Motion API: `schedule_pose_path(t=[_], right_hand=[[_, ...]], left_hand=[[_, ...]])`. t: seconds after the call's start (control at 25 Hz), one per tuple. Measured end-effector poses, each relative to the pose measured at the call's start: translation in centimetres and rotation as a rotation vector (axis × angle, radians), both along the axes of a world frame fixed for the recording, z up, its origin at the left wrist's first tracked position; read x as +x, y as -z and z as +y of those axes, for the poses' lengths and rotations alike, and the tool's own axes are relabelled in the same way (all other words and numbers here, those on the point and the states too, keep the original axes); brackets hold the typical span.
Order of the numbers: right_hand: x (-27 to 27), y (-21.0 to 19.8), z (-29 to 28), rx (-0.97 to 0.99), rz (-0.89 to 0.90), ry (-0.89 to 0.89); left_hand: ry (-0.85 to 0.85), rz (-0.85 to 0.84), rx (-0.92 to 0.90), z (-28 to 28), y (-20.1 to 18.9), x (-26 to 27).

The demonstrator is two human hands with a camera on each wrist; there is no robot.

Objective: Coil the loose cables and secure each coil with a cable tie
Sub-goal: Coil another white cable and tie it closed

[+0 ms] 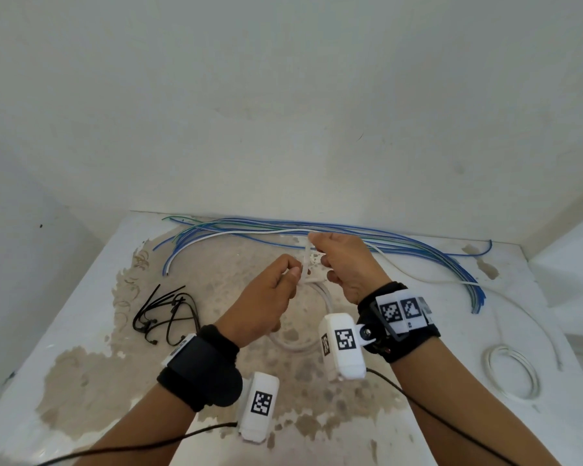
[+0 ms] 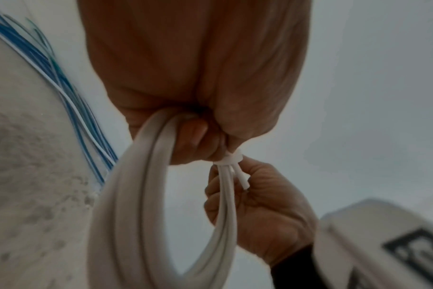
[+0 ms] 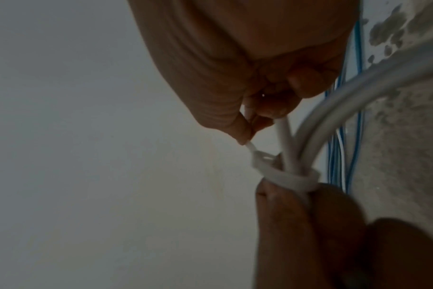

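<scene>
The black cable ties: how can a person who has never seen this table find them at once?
Start from the white table with its worn brown patch. Just left of the left hand, on the patch's left edge, lie the black cable ties in a loose heap. They are the only black strips; the loose cables along the wall are blue, green and white.

Hands (image 1: pixel 273 290) (image 1: pixel 347 264) meet above table (image 1: pixel 418 432) centre, coil (image 1: pixel 297 344) hanging between them, tie (image 3: pixel 284 178) around it. Loose cables (image 1: pixel 317 230) lie behind along wall (image 1: pixel 283 112). Tie pile (image 1: pixel 165 314) left of hands. Second coil (image 1: pixel 512 371) on table, far right.
</scene>
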State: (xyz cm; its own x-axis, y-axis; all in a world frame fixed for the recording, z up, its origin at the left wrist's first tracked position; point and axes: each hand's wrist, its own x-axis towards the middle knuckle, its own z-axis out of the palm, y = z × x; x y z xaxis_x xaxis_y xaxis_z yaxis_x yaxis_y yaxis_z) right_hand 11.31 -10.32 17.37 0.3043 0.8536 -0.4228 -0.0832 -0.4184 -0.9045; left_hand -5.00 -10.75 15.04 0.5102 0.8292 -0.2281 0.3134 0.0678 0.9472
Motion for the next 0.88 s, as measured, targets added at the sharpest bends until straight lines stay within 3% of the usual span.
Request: schedule_pose_path(t=[0.32,0.64,0.88], right_hand=[[0.8,0.9,-3.3,-0.081,-0.024,-0.353],[1.6,2.1,-4.4,0.000,0.046,-0.360],[1.3,2.2,-4.4,0.064,-0.078,-0.352]], left_hand=[[-0.116,-0.095,-0.156,0.8,-0.2,-0.2],[-0.119,-0.065,-0.235,0.5,0.0,0.4],[-0.105,-0.075,-0.305,0.7,-0.1,0.2]])
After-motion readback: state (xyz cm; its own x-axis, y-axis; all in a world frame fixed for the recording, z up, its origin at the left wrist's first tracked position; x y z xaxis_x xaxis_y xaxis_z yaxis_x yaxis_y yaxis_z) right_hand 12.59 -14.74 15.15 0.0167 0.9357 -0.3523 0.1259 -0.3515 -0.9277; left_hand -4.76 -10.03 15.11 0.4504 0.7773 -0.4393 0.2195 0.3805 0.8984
